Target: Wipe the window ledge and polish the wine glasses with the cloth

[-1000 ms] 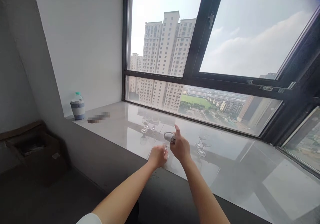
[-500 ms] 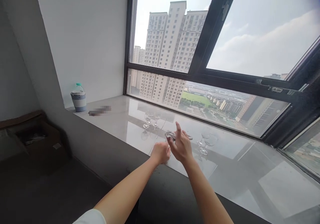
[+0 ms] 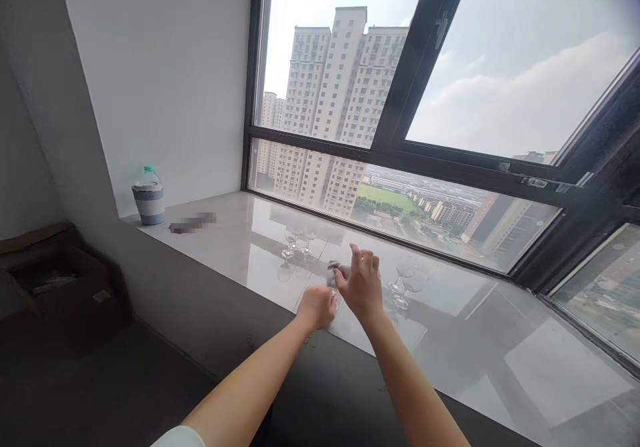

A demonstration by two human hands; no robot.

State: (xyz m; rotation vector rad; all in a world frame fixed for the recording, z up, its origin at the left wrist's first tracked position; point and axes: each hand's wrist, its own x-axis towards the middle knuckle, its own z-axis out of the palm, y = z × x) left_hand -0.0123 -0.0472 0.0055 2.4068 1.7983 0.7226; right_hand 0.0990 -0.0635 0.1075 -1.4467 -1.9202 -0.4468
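My left hand (image 3: 317, 307) is closed in a fist at the front edge of the sill, around what looks like a clear glass, mostly hidden by the fingers. Just right of it, my right hand (image 3: 361, 284) pinches a pale grey cloth (image 3: 332, 272) between thumb and bent fingers. Part of the cloth is behind the hand. Beyond my hands on the left, several clear stemmed glasses (image 3: 289, 244) stand close together. To the right of my right hand are two more stemmed glasses (image 3: 414, 280), standing upright.
A glossy tiled window sill (image 3: 450, 340) runs under a dark window frame (image 3: 385, 152). At its left end stand a blue-and-white cup (image 3: 149, 205) and a blurred-out item (image 3: 193, 222). An open cardboard box (image 3: 70, 294) is on the floor at the left.
My right hand's fingers have curled and turned towards the cloth, which has bunched up near the thumb. My left hand stays closed in place. The view has shifted slightly.
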